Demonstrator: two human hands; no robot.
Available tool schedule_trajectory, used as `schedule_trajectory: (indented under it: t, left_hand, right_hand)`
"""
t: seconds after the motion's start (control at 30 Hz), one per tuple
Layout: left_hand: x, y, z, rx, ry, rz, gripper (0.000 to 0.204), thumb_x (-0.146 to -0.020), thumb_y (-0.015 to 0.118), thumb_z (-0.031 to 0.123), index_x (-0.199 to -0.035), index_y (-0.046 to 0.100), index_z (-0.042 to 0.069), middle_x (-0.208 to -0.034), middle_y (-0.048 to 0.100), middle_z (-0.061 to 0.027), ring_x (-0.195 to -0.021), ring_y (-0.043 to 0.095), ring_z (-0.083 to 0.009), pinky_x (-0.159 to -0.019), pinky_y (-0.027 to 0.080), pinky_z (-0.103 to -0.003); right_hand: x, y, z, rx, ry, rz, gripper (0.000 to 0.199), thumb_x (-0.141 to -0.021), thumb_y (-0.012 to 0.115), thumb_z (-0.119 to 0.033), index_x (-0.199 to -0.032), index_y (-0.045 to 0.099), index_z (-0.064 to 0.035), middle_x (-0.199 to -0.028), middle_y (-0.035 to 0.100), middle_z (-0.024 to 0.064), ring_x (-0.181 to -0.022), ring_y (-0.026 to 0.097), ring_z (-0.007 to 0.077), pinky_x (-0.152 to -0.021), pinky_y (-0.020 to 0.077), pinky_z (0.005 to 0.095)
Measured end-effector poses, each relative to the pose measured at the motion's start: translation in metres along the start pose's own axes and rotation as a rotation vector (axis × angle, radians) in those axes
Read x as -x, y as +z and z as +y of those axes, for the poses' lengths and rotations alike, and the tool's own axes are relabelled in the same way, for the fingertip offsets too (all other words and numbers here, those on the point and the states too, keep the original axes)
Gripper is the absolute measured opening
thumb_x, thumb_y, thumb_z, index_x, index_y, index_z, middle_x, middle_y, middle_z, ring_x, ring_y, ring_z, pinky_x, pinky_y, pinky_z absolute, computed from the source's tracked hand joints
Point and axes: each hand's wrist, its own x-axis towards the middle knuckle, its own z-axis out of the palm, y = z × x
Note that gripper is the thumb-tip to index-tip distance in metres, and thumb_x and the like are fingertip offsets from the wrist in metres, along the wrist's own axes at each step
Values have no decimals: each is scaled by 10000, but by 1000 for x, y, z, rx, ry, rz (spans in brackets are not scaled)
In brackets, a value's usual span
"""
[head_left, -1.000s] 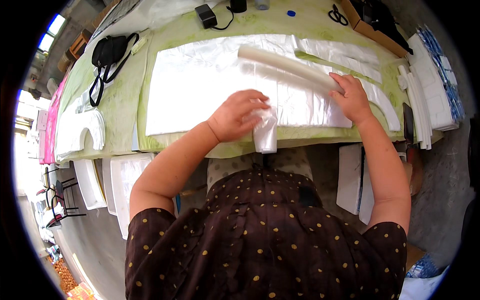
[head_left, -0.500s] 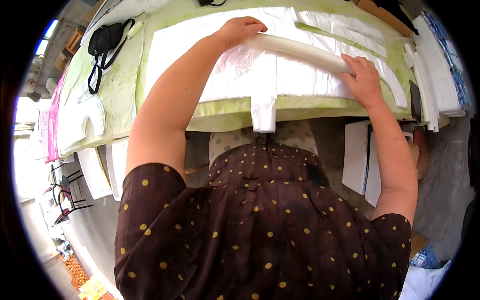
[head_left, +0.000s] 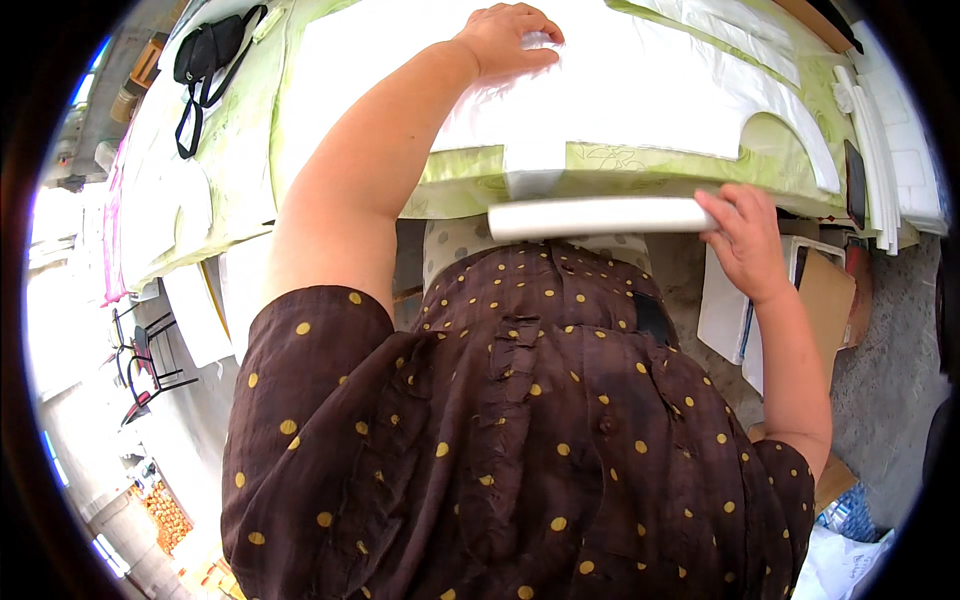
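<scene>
Roll (head_left: pixel 600 217) extends crosswise leftward from right hand (head_left: pixel 748 240), clamped on its end; left hand (head_left: pixel 505 42), thumb and fingers apart, touches white sheeting (head_left: pixel 640 90).

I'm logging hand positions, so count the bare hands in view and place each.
2: the left hand is over the white plastic sheeting; the right hand holds the white roll by its right end. Neither is hidden.

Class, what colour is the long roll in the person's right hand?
The long roll in the right hand is white; the head view shows it best.
</scene>
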Motion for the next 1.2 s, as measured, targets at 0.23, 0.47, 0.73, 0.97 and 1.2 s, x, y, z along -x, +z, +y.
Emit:
schedule_trajectory:
  t: [0.23, 0.47, 0.73, 0.97, 1.2]
  left_hand:
    - [31, 7, -10, 186, 104, 722, 298, -862, 720, 144, -1159, 704, 140, -1279, 630, -151, -1219, 569, -365, -1064, 450, -457]
    - [142, -4, 43, -170, 245, 176, 667, -834, 596, 176, -1486, 481, 98, -1565, 445, -112, -1502, 343, -299, -1247, 254, -513]
    - [168, 14, 79, -190, 148, -46, 858, -817, 730, 299, -1575, 360, 141, -1643, 328, -77, -1552, 232, -263, -1262, 143, -549]
    - [167, 16, 81, -205, 210, -31, 801, -817, 747, 234, -1539, 413, 141, -1627, 353, -50, -1540, 254, -262, -1244, 191, -569]
    - [163, 26, 93, -246, 233, -12, 758, -818, 713, 201, -1522, 438, 140, -1614, 376, -30, -1538, 264, -244, -1239, 180, -585]
  right_hand:
    - [36, -2, 31, -71, 290, 203, 586, -770, 782, -73, -1337, 645, -131, -1166, 616, 128, -1101, 567, 332, -987, 455, 427]
    - [-16, 0, 60, 239, 425, 314, 522, -873, 716, -199, -1380, 611, -137, -1195, 618, 137, -1110, 570, 327, -1006, 451, 423]
    - [-72, 51, -97, -594, 357, -65, 388, -861, 729, -177, -1210, 616, -50, -1232, 551, 128, -911, 608, 256, -851, 532, 366]
    - [-62, 114, -121, -1123, 767, 17, 441, -926, 744, -264, -1207, 594, 42, -1147, 644, 111, -989, 616, 159, -888, 511, 302]
    - [-68, 114, -129, -1483, 799, -154, 268, -984, 661, -240, -1118, 643, -9, -1011, 676, 49, -907, 608, 106, -806, 501, 265]
